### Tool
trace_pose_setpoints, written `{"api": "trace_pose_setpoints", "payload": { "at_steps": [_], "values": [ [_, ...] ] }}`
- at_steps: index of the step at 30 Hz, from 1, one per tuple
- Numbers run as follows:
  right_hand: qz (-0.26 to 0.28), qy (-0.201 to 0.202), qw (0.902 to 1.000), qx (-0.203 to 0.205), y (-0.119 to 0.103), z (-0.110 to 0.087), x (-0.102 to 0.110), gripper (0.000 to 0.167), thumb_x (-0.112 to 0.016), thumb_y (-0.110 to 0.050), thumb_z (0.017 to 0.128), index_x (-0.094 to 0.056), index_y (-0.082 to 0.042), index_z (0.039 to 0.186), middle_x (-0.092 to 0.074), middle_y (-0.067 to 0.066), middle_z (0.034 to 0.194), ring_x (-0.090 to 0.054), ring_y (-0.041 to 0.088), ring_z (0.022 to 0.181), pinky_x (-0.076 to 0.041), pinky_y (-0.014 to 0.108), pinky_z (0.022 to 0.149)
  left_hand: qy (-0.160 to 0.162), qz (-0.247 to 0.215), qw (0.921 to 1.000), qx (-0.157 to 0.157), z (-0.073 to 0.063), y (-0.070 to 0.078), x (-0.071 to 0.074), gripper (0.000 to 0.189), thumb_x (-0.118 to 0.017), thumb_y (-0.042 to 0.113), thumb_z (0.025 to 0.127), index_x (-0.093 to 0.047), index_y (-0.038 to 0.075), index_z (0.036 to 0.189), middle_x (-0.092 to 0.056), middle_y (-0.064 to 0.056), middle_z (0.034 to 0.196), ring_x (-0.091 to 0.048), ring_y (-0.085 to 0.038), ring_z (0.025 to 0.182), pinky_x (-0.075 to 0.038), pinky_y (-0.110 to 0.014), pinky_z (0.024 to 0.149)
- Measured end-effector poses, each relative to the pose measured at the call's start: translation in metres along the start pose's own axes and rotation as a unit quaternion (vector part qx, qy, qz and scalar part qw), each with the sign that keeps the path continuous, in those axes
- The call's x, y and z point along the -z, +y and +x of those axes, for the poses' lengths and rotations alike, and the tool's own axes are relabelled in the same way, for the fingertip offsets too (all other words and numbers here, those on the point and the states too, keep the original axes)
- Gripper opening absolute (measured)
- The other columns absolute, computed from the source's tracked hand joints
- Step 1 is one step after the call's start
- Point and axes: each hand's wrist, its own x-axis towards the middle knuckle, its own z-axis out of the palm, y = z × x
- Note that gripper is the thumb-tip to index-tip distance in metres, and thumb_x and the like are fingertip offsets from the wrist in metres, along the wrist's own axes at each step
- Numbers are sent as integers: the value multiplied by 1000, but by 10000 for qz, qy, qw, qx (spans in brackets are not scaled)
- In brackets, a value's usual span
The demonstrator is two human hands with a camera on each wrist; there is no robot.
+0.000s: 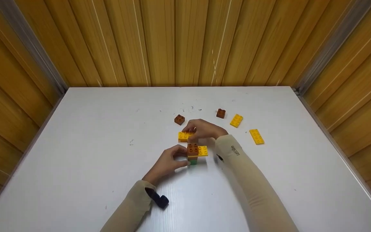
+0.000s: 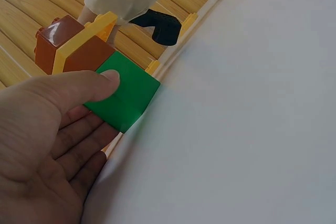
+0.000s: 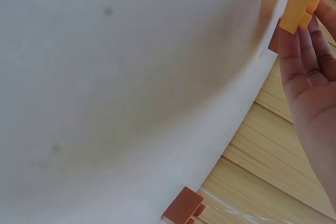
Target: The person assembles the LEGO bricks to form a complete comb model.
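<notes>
Two hands at work on a white bench [image 1: 92, 161], near each other but not touching. The left hand [image 1: 169, 160] has its thumb and fingers pinched on a little brick tower standing just in front of the right one. From the bottom up, the tower goes green block [image 2: 126, 93], lower brown block [image 2: 92, 56], yellow plate [image 1: 203, 150], then upper brown block [image 1: 192, 149] with round studs on top. The plate sticks out to the right like a shelf. All smooth, shiny plastic by the look of it, and the green one shows a flat, square-cornered face in the left wrist view. The right hand [image 1: 204, 128] is pinching a studded yellow piece [image 1: 183, 137] just beyond the tower; can't tell if that piece is touching the bench. Farther back sit two stubby brown bricks, the left brick [image 1: 179, 119] near the right hand's fingers and the other brick [image 1: 221, 113] off to the right. Next to that there's a flat oblong plate [image 1: 236, 120] in yellow, then a second oblong plate [image 1: 256, 137] farther right, both studs up. Both arms wear beige fabric sleeves [image 1: 246, 174], and a chunky black fitting [image 1: 159, 199] pokes out of the left cuff. Behind it all, ribbed wood-grain panels [image 1: 159, 42].
</notes>
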Motion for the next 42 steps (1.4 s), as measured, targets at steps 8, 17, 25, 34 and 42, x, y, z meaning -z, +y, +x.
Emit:
{"api": "trace_pose_setpoints", "payload": {
  "at_steps": [8,17,25,34,42],
  "values": [
    [-60,-24,9998,179,-4,-6,7,38,-73,-12,84,-67,-13,122,-62,6,119,-57,22,107,-48,37,97,56,-20,9999,95,1,-1,0,33,-74,14,84,-61,10,114,-65,-8,117,-62,-23,110,-47,-42,99],
    [40,-81,9996,272,-6,-15,17,38,-73,-14,84,-67,-14,121,-63,5,115,-58,22,105,-49,39,95,33,96,9999,113,0,6,0,33,-71,9,85,-60,8,116,-64,-10,118,-61,-25,112,-46,-44,101],
    [28,-46,9986,533,-13,-25,25,38,-75,-15,83,-68,-13,120,-63,6,113,-58,22,104,-50,40,93,-2,208,9998,66,2,1,2,35,-73,16,84,-60,13,116,-65,-5,118,-61,-20,111,-46,-41,101],
    [97,22,9975,694,-20,-36,30,38,-73,-14,83,-67,-13,121,-63,5,111,-58,22,103,-50,39,92,25,203,9998,70,2,-1,0,35,-73,13,83,-60,12,116,-65,-4,117,-60,-19,110,-45,-40,102],
    [154,53,9967,795,-28,-48,36,38,-74,-18,83,-67,-15,121,-61,3,108,-58,20,101,-51,41,92,11,148,9997,192,2,-1,0,36,-73,15,83,-60,12,116,-65,-5,119,-60,-20,112,-44,-41,103]
  ]
}}
